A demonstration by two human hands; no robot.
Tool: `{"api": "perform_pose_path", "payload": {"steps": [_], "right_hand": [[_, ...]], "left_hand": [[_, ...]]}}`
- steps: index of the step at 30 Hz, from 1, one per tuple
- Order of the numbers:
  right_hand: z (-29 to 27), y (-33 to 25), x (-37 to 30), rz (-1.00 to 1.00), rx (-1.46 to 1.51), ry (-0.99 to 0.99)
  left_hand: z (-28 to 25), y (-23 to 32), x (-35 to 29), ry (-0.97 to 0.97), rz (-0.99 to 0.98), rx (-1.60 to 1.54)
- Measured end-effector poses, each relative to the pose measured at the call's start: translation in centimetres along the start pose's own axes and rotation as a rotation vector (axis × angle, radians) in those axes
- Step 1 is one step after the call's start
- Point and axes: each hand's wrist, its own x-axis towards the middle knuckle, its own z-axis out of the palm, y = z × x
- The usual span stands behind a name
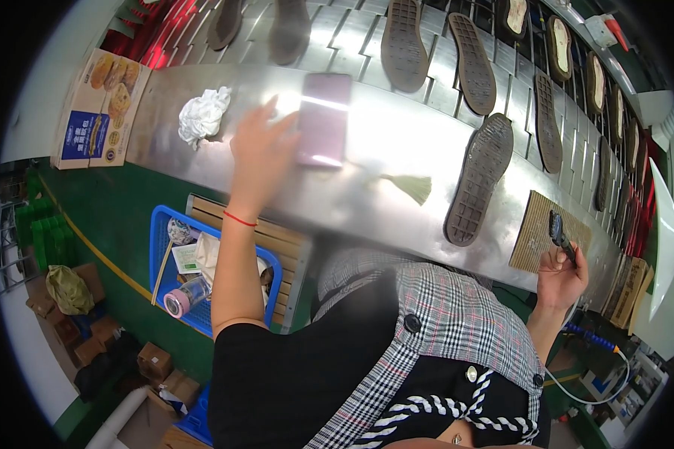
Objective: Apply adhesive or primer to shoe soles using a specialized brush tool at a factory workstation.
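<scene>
My left hand (pixel 263 153), slightly blurred, is over the metal table with its fingers spread. Its fingertips come up to the left edge of a pinkish-purple flat phone-like slab (pixel 324 123); whether they touch cannot be told. Left of that hand lies a crumpled white tissue or cloth (pixel 204 116). In my right hand (pixel 562 275) is a small dark-headed brush (pixel 559 233), held above a ribbed cardboard piece (pixel 535 217). Between the two hands, a brown shoe sole (pixel 481 179) rests with its grid side up, beside a flat greenish bristle-like piece (pixel 412 187).
More soles (pixel 404 45) ride on the slatted metal conveyor (pixel 337 45) beyond the table. A printed carton (pixel 101 112) stands at the left end. A blue basket (pixel 157 247) with a pink-capped bottle sits on a wooden-slat bench (pixel 286 288). Cardboard boxes (pixel 156 363) are lower left.
</scene>
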Motion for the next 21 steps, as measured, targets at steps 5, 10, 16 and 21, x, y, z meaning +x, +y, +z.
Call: {"api": "perform_pose_path", "payload": {"steps": [5, 10, 16, 21], "right_hand": [[-0.5, 0.0, -0.5, -0.010, 0.002, 0.021], [0.1, 0.6, -0.1, 0.031, 0.055, 0.030], [1.0, 2.1, 0.3, 0.023, 0.086, 0.018], [-0.9, 1.7, -0.9, -0.003, 0.108, 0.031]], "left_hand": [[-0.3, -0.3, -1.0, -0.023, 0.060, 0.111], [0.1, 3.3, -1.4, -0.038, 0.001, -0.198], [5.7, 13.5, -2.0, -0.505, 0.059, -0.705], [7.4, 17.6, -2.1, -0.593, 0.100, -0.699]]}}
